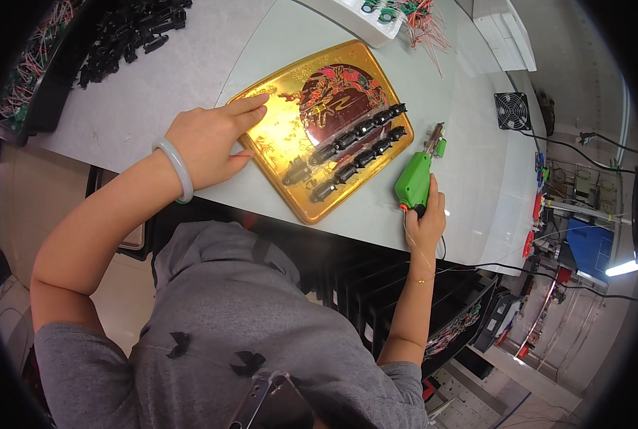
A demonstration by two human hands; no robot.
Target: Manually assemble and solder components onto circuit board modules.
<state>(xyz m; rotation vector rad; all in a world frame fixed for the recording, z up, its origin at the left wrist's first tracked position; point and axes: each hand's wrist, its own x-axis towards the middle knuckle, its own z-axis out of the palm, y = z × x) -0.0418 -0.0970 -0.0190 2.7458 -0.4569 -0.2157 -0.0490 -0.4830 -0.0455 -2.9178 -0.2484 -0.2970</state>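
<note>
The tray (264,149), gold with a dark round picture, lies aslant near the middle of the table (469,193), its nearest corner just beside the table's front edge. Its left edge is under the left hand (215,139), whose first two fingers lie side by side over the rim while the thumb stands apart. To the tray's right, a pale strip of tabletop separates it from the gun (413,182); the right hand (427,225) has its fingers closed round the gun's handle, tip pointing away from the body. Whether the gun touches the table I cannot tell. Two rows of black parts (364,127) run slantwise across the tray's right half. Grey tabletop stretches left toward a heap (130,36) and a bin (47,100) of wires; a white box (347,16) stands just beyond the tray's far edge. A fan (512,111) is at the table's right, with a cord (590,163) beside it. Farther right, the room holds a blue panel (590,243) and a bright lamp (622,269).
</note>
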